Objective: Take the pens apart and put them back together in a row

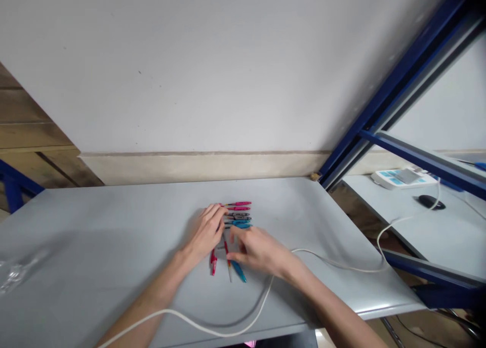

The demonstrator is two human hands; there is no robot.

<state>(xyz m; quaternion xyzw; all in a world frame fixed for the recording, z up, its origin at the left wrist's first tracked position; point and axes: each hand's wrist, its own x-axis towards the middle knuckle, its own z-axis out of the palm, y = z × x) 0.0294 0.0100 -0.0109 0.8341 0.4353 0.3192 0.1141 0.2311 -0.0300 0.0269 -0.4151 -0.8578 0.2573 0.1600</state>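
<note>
A row of pens lies stacked crosswise on the table: pink pens at the far end, dark grey pens in the middle, blue pens nearest me. My left hand rests at the row's left ends, fingers stretched out and touching there. Below it a red pen points toward me. My right hand is open, with a gap between thumb and forefinger. Its forefinger is by the blue pens, and its thumb is by a thin red refill. A loose blue pen lies partly beneath this hand.
A white cable crosses the grey table in front of me. Clear plastic packaging lies at the left. Beyond a blue frame on the right, a second table carries a black mouse and a white-and-blue device.
</note>
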